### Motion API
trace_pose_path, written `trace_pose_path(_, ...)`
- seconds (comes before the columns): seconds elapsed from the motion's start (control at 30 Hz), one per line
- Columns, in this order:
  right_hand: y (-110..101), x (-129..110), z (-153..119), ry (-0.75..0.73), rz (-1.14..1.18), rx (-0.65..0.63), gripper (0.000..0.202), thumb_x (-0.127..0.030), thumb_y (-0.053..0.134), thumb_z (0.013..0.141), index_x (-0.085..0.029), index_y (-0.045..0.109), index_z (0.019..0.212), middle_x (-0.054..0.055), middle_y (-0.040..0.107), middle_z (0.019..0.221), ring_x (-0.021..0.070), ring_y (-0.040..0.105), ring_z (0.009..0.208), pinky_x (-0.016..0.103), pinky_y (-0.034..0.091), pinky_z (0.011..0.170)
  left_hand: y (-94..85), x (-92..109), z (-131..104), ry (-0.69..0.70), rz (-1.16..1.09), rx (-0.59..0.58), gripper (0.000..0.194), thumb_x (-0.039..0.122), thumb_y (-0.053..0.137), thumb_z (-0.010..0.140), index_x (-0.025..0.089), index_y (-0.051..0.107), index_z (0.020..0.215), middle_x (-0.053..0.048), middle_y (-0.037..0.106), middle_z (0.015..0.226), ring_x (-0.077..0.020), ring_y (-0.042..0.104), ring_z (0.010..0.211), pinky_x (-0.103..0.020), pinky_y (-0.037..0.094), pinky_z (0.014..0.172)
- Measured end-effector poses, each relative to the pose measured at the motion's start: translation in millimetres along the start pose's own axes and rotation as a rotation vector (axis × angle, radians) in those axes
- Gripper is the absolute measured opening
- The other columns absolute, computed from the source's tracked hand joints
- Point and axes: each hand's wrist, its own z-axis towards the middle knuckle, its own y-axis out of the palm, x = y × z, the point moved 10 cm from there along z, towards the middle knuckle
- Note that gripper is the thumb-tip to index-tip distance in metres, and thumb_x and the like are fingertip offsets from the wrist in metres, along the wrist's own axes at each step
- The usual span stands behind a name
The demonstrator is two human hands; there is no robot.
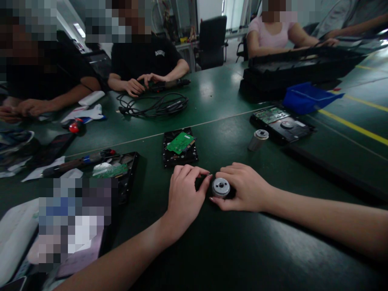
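My right hand (244, 186) rests on the dark green table (230, 250) and cups a small silver round motor part (221, 187), thumb and fingers around it. My left hand (184, 194) sits just left of it, fingertips pinched together close to the part; what they pinch is too small to see. Beyond my hands lies a black hard drive with a green circuit board (180, 145) on top.
A silver cylinder (258, 140) and another opened hard drive (281, 123) lie at the right, with a blue bin (306, 97) and black trays (297, 66) behind. A drive and screwdriver (79, 163) lie left. A cable coil (154, 105) lies mid-table. Several people sit at the far side.
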Motion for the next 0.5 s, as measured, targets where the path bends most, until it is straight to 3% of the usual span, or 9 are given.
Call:
trace_pose_path(0.17,0.4,0.3,0.1,0.005,-0.003,-0.006,0.034,-0.051,0.057,0.077,-0.017,0.060,0.083,0.002,0.059,0.071,0.0154,0.053,0.064,0.028,0.033,0.065,-0.5,-1.0,-1.0,-0.013,0.018,-0.013,0.020,0.029,0.061,0.084,0.025,0.067,0.103,-0.002,0.062,0.087,-0.0218,0.049,0.089,-0.037,0.042,0.076)
trace_pose_path(0.5,-0.4,0.1,0.3,0.006,-0.002,-0.003,0.037,-0.052,0.056,0.077,-0.017,0.061,0.085,0.002,0.060,0.072,0.0155,0.053,0.065,0.028,0.033,0.065,-4.4,-3.1,-1.3,-0.039,0.022,0.020,0.010,0.028,0.062,0.084,0.024,0.070,0.089,-0.001,0.065,0.086,-0.0206,0.051,0.088,-0.035,0.043,0.076)
